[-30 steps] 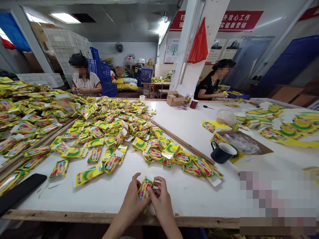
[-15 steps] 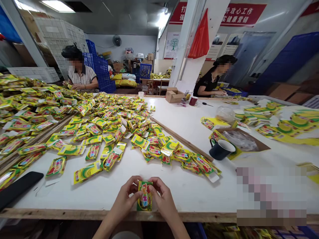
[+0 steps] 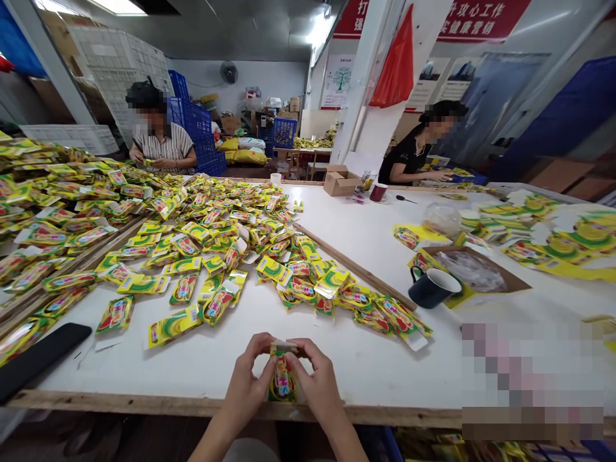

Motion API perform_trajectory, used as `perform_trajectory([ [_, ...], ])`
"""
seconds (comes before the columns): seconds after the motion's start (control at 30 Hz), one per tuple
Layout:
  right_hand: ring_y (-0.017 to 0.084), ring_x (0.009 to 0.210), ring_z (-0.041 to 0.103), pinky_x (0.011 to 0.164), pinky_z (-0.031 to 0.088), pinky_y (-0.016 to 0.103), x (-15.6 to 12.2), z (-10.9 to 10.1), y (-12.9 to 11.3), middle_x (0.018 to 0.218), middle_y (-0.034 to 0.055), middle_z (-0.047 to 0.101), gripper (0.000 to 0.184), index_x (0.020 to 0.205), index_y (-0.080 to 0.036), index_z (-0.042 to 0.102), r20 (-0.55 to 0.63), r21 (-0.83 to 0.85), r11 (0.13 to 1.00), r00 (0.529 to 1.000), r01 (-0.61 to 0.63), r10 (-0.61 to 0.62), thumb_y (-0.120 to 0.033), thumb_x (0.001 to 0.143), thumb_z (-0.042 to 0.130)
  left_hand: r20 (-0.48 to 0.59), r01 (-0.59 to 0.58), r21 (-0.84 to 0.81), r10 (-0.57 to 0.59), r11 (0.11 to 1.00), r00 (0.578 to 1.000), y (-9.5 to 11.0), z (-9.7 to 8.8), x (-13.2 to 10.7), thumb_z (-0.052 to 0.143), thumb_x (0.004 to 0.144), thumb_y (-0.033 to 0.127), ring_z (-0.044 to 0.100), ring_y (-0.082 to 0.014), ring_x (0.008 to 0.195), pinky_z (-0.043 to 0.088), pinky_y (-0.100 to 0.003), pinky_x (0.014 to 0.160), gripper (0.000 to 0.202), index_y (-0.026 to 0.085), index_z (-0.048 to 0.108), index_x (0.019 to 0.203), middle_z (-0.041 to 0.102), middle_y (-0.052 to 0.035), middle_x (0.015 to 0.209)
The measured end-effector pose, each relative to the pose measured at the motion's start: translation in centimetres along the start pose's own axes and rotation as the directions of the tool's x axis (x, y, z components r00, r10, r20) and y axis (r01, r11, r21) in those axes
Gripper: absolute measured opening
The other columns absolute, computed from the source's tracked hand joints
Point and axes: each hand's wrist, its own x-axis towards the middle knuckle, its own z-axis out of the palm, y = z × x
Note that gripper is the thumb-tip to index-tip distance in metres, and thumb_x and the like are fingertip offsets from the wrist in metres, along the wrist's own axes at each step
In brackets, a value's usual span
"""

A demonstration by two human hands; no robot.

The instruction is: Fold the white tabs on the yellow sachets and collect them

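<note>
Head view: At the near edge of a white table [image 3: 385, 369], the left hand [image 3: 248, 372] and right hand [image 3: 318, 378] hold a small printed packet [image 3: 283, 380] between them, each pinching one side, thumbs on the front and fingertips gathered at its far end. Whether its lower end rests on the wooden edging [image 3: 192, 404] or hangs just above it cannot be told. Beyond the hands spreads a loose heap of similar packets [image 3: 206, 240], bounded on the right by a wooden strip [image 3: 353, 266]; a dark mug [image 3: 433, 289] stands to the right of the strip. On the far side, a co-worker in a striped shirt [image 3: 166, 146] and another in black [image 3: 407, 154] sit at work.

The likeliest mishap is a creased or torn end, should the thumbs press too hard on what looks like thin card. A loosened pinch could also let the packet slip over the near edge, since it sits so close to it.

Compared with half a second earlier, the thumbs lie higher on the packet's front, nearer the far end, and cover more of the print there. The heap and the mug look unmoved; the whole view has shifted slightly.
</note>
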Motion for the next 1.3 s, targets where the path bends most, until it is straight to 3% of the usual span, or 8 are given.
perform_trajectory([
  [0.1,0.021,0.09,0.064,0.078,0.053,0.03,-0.3,-0.1,-0.3,0.097,0.0073,0.07,0.024,0.104,-0.022,0.07,0.008,-0.033,0.998,0.999,0.052,-0.051,-0.033,0.091,0.054,-0.028,-0.025,0.058,0.027,0.998,0.999,0.4,-0.1,-0.1,0.052,0.089,0.025,0.063,-0.0235,0.102,0.052,-0.037,0.089,0.019,0.022,0.063,0.105,0.064,-0.0087,0.109],
  [0.27,0.022,0.098,0.063,0.085,0.052,0.032,-0.5,0.0,-0.4,0.103,0.0077,0.069,0.022,0.102,-0.024,0.072,-0.041,-0.074,0.992,0.994,0.1,-0.103,-0.03,0.092,0.054,0.036,-0.016,0.076,0.013,0.997,0.999,1.0,-0.1,0.0,0.055,0.088,0.028,0.063,-0.0232,0.099,0.05,-0.036,0.089,0.018,0.021,0.065,0.101,0.07,-0.0075,0.102],
  [0.7,0.017,0.065,0.062,0.059,0.049,0.023,1.2,0.2,-1.6,0.074,0.0024,0.069,0.018,0.083,-0.019,0.067,-0.065,-0.115,0.993,0.998,0.001,-0.008,-0.035,0.086,0.058,-0.105,0.108,0.003,-0.107,0.994,0.989,1.1,0.7,1.3,0.062,0.081,0.032,0.064,-0.0186,0.07,0.051,-0.027,0.066,0.016,0.017,0.068,0.085,0.071,-0.0026,0.075],
  [0.83,0.018,0.07,0.064,0.065,0.05,0.024,0.7,0.0,-1.3,0.076,0.0026,0.069,0.02,0.082,-0.019,0.067,-0.041,-0.051,0.998,0.999,-0.028,0.026,-0.036,0.087,0.058,-0.067,0.116,-0.042,-0.119,0.992,0.991,0.5,0.4,1.1,0.061,0.083,0.033,0.066,-0.0206,0.078,0.052,-0.029,0.072,0.018,0.017,0.07,0.085,0.073,-0.0049,0.081],
  [0.97,0.021,0.081,0.066,0.073,0.052,0.028,-0.2,0.1,-0.7,0.085,0.0051,0.07,0.021,0.089,-0.019,0.068,-0.005,0.065,0.996,0.998,-0.067,0.067,-0.038,0.087,0.059,-0.029,0.049,-0.03,-0.05,0.998,0.998,-0.1,-0.1,0.6,0.062,0.084,0.031,0.065,-0.0226,0.092,0.051,-0.032,0.084,0.016,0.02,0.072,0.089,0.072,-0.0066,0.092],
  [1.1,0.022,0.082,0.067,0.074,0.054,0.029,-0.3,0.7,-0.3,0.086,0.0061,0.07,0.024,0.088,-0.019,0.068,-0.005,0.09,0.993,0.997,-0.075,0.076,-0.04,0.088,0.058,0.026,0.005,0.003,-0.005,1.0,1.0,-0.1,-0.1,0.1,0.06,0.086,0.03,0.066,-0.0224,0.092,0.052,-0.033,0.084,0.017,0.021,0.072,0.093,0.072,-0.0065,0.094],
  [1.2,0.023,0.082,0.067,0.074,0.054,0.029,-1.1,-1.2,-0.8,0.087,0.0068,0.071,0.027,0.086,-0.02,0.069,-0.094,-0.019,0.998,0.994,-0.054,0.052,-0.044,0.088,0.055,0.036,-0.021,0.114,0.017,0.993,0.999,-0.2,-1.0,0.8,0.058,0.087,0.032,0.065,-0.0226,0.093,0.052,-0.035,0.084,0.023,0.022,0.068,0.106,0.071,-0.0073,0.1],
  [1.3,0.023,0.079,0.066,0.066,0.054,0.027,-3.4,-7.4,-1.6,0.088,0.0061,0.071,0.031,0.087,-0.022,0.069,-0.286,-0.286,0.949,0.957,-0.133,0.048,-0.05,0.084,0.055,-0.14,-0.052,0.375,0.112,0.926,0.984,-0.8,-3.9,3.2,0.057,0.086,0.032,0.061,-0.0261,0.105,0.048,-0.04,0.091,0.031,0.022,0.061,0.115,0.067,-0.0096,0.113],
])
